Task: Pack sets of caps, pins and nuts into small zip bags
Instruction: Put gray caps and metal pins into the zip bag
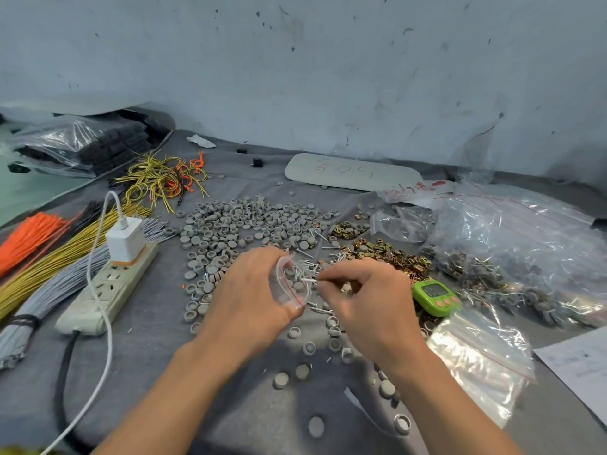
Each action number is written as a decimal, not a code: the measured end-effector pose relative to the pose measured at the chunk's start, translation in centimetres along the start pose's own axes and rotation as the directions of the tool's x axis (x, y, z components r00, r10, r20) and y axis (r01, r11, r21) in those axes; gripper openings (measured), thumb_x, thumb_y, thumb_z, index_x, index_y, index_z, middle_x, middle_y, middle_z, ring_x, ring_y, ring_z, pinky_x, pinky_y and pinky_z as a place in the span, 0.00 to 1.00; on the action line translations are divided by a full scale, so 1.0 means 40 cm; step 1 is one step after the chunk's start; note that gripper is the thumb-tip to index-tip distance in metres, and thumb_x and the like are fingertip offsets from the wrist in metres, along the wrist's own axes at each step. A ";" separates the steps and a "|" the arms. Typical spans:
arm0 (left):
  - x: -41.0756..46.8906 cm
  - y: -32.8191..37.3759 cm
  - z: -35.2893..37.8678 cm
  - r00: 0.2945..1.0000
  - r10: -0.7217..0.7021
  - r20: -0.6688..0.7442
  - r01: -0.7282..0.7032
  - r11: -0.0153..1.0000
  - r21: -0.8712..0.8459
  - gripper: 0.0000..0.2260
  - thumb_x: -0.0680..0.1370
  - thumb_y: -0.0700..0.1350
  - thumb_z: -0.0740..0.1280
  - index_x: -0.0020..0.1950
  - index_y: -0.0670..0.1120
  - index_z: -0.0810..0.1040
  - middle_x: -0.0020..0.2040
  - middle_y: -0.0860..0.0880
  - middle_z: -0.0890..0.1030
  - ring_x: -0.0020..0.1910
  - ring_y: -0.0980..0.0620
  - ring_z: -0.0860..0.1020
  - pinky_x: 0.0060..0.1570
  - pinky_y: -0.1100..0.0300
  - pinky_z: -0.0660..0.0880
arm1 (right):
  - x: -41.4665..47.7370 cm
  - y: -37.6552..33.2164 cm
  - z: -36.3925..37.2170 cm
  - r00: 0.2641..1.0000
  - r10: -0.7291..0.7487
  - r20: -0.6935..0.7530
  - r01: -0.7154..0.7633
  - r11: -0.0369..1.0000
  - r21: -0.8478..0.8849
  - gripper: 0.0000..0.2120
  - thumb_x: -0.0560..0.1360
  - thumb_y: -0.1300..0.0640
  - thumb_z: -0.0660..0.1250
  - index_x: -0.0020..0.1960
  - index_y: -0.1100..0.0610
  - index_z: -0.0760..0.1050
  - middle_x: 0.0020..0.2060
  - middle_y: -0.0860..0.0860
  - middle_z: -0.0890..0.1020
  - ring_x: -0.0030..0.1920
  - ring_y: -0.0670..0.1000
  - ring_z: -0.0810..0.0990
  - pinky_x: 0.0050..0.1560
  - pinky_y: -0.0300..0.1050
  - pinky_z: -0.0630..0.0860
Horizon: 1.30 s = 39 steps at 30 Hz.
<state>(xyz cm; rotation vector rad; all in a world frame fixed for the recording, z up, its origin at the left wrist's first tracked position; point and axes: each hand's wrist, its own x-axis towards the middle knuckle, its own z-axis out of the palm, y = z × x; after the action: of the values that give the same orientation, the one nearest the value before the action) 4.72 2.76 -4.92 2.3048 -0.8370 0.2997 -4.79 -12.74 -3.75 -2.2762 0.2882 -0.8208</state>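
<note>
Head view: a small zip bag [289,285] is gripped in the left hand [253,293], its mouth held open toward the right. A few pins [308,280] are pinched by the right hand [364,300] right at the bag mouth. Grey caps [243,224] are spread over the table [157,372] behind and below the hands. Nuts [387,254] are piled just behind the right hand. A green timer [435,295] and a stack of empty bags [476,359] are seen to the right, a power strip [105,290] to the left.

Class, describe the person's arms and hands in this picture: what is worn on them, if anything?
Both forearms are bare down to the picture's edge; no sleeve shows. The left hand and the right hand wear no gloves, and neither wrist carries a watch or band. Rings are too blurred to judge.
</note>
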 end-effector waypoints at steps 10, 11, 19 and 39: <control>0.000 0.012 0.006 0.998 0.060 -0.010 -0.061 0.997 -0.051 0.18 0.68 0.53 0.79 0.53 0.59 0.76 0.48 0.62 0.76 0.49 0.61 0.72 0.47 0.73 0.66 | 0.002 -0.006 0.022 0.999 0.043 0.000 -0.042 0.985 0.166 0.16 0.76 0.66 0.71 0.52 0.46 0.88 0.44 0.35 0.87 0.47 0.35 0.84 0.52 0.31 0.80; 0.003 0.010 0.005 0.999 0.040 -0.016 -0.040 0.998 -0.057 0.19 0.68 0.54 0.79 0.52 0.59 0.75 0.47 0.63 0.76 0.48 0.61 0.72 0.46 0.74 0.66 | 0.008 -0.001 0.014 0.995 0.099 -0.021 -0.095 0.986 0.133 0.14 0.77 0.64 0.71 0.52 0.46 0.88 0.43 0.35 0.87 0.46 0.34 0.84 0.51 0.29 0.79; 0.001 0.002 -0.002 0.999 -0.032 -0.023 0.030 0.996 -0.085 0.19 0.67 0.54 0.81 0.52 0.58 0.77 0.49 0.63 0.78 0.49 0.61 0.73 0.46 0.75 0.65 | 0.015 0.004 0.019 0.882 0.360 0.304 -0.166 0.841 -0.515 0.06 0.78 0.53 0.70 0.50 0.49 0.86 0.42 0.48 0.86 0.46 0.53 0.84 0.57 0.49 0.80; -0.020 0.014 0.048 0.998 0.024 0.049 -0.023 1.000 -0.010 0.27 0.67 0.56 0.78 0.59 0.64 0.68 0.49 0.65 0.72 0.49 0.63 0.67 0.43 0.69 0.65 | -0.003 0.001 0.006 1.000 0.004 -0.017 -0.006 0.991 -0.131 0.07 0.80 0.53 0.71 0.49 0.53 0.87 0.52 0.39 0.76 0.57 0.43 0.67 0.56 0.25 0.59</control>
<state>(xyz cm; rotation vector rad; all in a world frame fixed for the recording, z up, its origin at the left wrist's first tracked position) 3.73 1.56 -6.43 2.3038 -0.8887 0.2494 -4.75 -12.60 -3.96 -2.3898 0.3650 -0.8409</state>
